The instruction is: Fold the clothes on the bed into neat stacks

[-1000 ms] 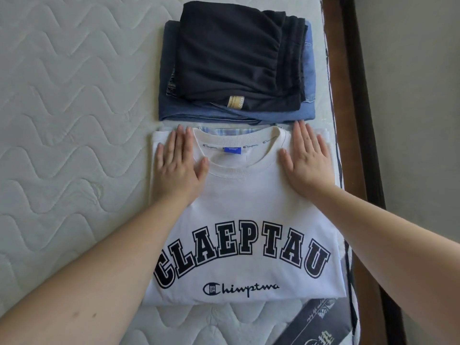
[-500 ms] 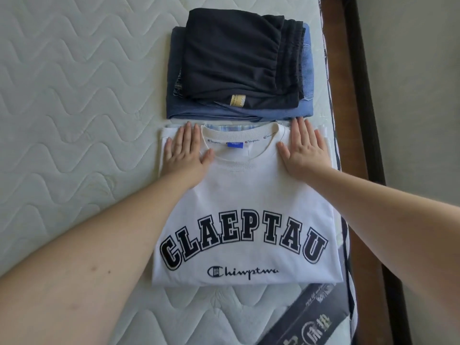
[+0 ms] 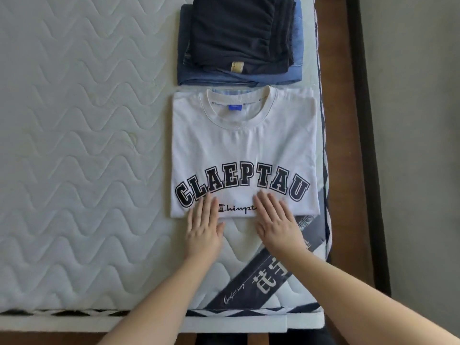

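A folded white T-shirt [image 3: 245, 145] with dark block letters lies flat on the quilted mattress [image 3: 82, 150], collar away from me. A striped garment's edge peeks out under its collar. My left hand [image 3: 204, 226] lies flat, fingers straight, fingertips on the shirt's near hem. My right hand [image 3: 276, 222] lies flat beside it, fingers straight on the same hem. Beyond the shirt sits a stack: a folded black garment [image 3: 239, 33] on top of folded blue denim [image 3: 239, 77].
A dark blue mattress label band [image 3: 261, 282] runs diagonally at the near right corner. The mattress's near edge [image 3: 149, 319] is just below my forearms. A brown wooden bed frame [image 3: 343, 145] and grey floor [image 3: 418, 120] lie to the right.
Both hands slid from the shirt's shoulders beside the collar down to its near hem. The view pulled back, showing the mattress's near edge.
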### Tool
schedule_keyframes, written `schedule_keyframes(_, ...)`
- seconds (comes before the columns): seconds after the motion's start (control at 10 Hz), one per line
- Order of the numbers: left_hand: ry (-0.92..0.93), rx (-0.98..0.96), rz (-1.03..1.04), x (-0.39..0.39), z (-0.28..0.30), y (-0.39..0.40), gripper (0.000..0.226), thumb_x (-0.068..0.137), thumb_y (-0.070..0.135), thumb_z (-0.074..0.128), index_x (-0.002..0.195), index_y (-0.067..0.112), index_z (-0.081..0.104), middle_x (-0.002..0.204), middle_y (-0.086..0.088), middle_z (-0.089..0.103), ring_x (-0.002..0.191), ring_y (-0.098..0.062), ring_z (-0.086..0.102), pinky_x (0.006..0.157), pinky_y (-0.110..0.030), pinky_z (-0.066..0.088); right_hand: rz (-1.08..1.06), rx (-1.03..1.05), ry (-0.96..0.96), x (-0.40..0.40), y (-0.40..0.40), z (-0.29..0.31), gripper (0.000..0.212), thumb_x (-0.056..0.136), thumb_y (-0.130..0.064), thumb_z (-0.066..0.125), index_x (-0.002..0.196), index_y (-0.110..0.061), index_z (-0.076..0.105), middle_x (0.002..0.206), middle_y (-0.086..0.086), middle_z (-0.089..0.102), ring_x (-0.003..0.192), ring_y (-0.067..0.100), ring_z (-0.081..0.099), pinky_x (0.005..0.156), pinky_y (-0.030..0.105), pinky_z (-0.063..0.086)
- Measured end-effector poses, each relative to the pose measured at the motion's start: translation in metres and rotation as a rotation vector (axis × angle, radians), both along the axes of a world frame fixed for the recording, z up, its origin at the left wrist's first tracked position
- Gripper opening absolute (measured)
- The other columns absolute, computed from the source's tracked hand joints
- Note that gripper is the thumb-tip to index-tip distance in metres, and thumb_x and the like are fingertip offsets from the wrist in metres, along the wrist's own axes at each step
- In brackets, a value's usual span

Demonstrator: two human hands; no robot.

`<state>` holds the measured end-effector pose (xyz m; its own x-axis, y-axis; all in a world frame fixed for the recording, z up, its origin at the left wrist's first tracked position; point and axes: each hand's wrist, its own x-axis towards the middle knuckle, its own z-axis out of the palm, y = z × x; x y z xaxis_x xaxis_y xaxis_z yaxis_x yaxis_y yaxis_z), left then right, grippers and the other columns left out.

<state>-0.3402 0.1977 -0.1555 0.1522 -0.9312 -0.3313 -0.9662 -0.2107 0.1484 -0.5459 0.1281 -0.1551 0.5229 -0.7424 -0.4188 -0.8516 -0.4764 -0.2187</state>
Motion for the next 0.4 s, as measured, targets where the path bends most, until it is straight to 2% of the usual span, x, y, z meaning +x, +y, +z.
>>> schedule_keyframes(0.1, -0.014, 0.1, 0.037, 0.018, 0.014, 0.021, 0.063, 0.094, 0.042, 0.033, 0.152, 0.015, 0.033, 0.159, -0.008, 0.029, 0.146, -0.025, 0.03, 0.115, -0.051, 0.031, -0.021, 0.066, 0.099, -0.031, 0.001, 0.009, 0.064, 0.101, -0.047, 0.019, 0.156, -0.025, -0.006, 0.163, -0.003, -0.013, 0.151, 0.019, -0.009, 0.122, 0.039, -0.003)
schedule_keyframes(0.2, -0.079, 0.322, 0.041, 0.041, 0.031, 0.035, 0.065, 0.099, 0.048, 0.025, 0.158, 0.022, 0.011, 0.165, -0.001, 0.008, 0.15, -0.02, 0.017, 0.119, -0.05, 0.018, -0.095, 0.16, 0.176, -0.051, 0.0, 0.028, 0.067, 0.102, -0.05, 0.025, 0.157, -0.027, -0.005, 0.164, -0.005, -0.012, 0.151, 0.017, -0.006, 0.122, 0.037, 0.006)
schedule_keyframes(0.3, -0.165, 0.442, 0.019, 0.061, 0.058, 0.05, 0.065, 0.1, 0.049, 0.029, 0.157, 0.027, 0.008, 0.165, -0.002, 0.01, 0.148, -0.024, 0.021, 0.118, -0.05, 0.014, -0.119, 0.229, 0.266, -0.066, -0.002, 0.06, 0.069, 0.101, -0.053, 0.026, 0.157, -0.021, 0.0, 0.165, 0.0, -0.001, 0.151, 0.018, 0.003, 0.121, 0.039, 0.015)
schedule_keyframes(0.4, -0.187, 0.374, 0.007, 0.067, 0.096, 0.062, 0.064, 0.1, 0.048, 0.03, 0.157, 0.028, 0.01, 0.162, -0.005, 0.022, 0.148, -0.025, 0.02, 0.117, -0.05, 0.016, -0.087, 0.161, 0.285, -0.067, 0.009, 0.094, 0.067, 0.101, -0.052, 0.027, 0.157, -0.02, 0.007, 0.164, 0.002, 0.012, 0.15, 0.019, 0.009, 0.12, 0.041, 0.015)
